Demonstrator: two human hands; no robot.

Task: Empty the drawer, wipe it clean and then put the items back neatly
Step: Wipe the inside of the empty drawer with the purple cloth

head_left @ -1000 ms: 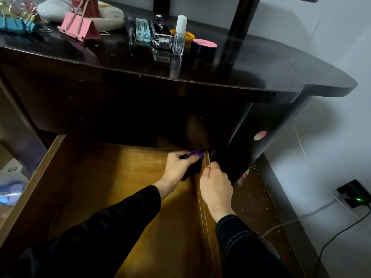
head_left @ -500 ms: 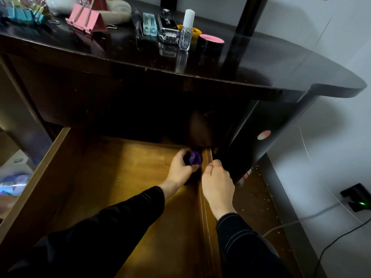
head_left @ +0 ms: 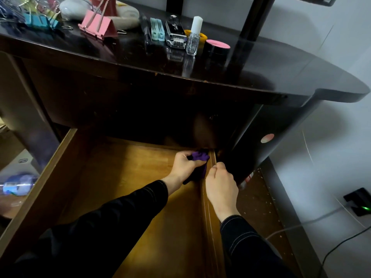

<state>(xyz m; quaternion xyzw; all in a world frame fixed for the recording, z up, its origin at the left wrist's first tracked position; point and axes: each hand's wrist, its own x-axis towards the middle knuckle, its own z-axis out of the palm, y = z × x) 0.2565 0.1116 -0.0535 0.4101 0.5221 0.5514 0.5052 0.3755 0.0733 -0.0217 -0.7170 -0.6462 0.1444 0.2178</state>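
The wooden drawer (head_left: 112, 177) stands pulled out below the dark desk, its floor bare. My left hand (head_left: 183, 167) grips a purple cloth (head_left: 200, 157) against the drawer's back right corner. My right hand (head_left: 219, 187) holds the top of the drawer's right side wall (head_left: 209, 207), fingers curled over the edge. On the desk top lie the removed items: a pink binder clip (head_left: 98, 26), blue clips (head_left: 41, 21), mint clips (head_left: 157, 32), a silver stapler (head_left: 175, 34), a clear bottle with white cap (head_left: 193, 37) and a pink-topped tape roll (head_left: 216, 48).
The dark glossy desk top (head_left: 281, 73) overhangs the drawer. A dark post (head_left: 249, 23) rises from the desk. Right of the drawer, a speckled lower board (head_left: 259, 207), a cable and a power strip with a green light (head_left: 359, 205). A blurred bottle (head_left: 18, 185) lies at the left.
My left hand has kneaded the purple cloth in the back right corner, with more of it now showing above my fingers. My right hand stays on the drawer's side wall. The view shifted slightly.
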